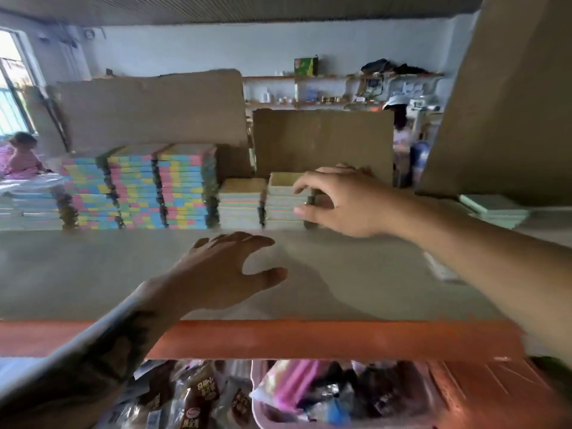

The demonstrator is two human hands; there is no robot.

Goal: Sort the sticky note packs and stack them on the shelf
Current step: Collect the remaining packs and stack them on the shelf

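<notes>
**Hands at the shelf of sticky notes**

A big grey shelf [93, 274] fills the middle of the frame. It has an orange front edge [309, 339] low in the picture. A tall brown cardboard sheet [501, 97] stands at the upper right. Two more cardboard pieces stand at the back, a wide one [148, 109] at the upper left and a smaller one [322, 140] in the middle.

Tall stacks of sticky note packs [161, 190] in pink, blue, yellow and green sit in a row at the back of the shelf, left of the middle. Just beside them on the right are two short stacks of pale packs, one [240, 204] next to the tall ones and one [283, 199] further right. A few green packs [495, 209] lie at the far right of the shelf.

The right hand [340, 202] reaches in from the right. Its fingers and thumb are curled round the right end of the further short stack, pinching it from top and bottom. The left hand [229, 267] comes up from the lower left. Its fingers are spread wide and it holds nothing, over the bare shelf in front of the stacks.

Under the shelf, at the bottom of the frame, a pink basket [257, 410] holds wrapped things, and snack bags [192, 397] lie to its left.
</notes>
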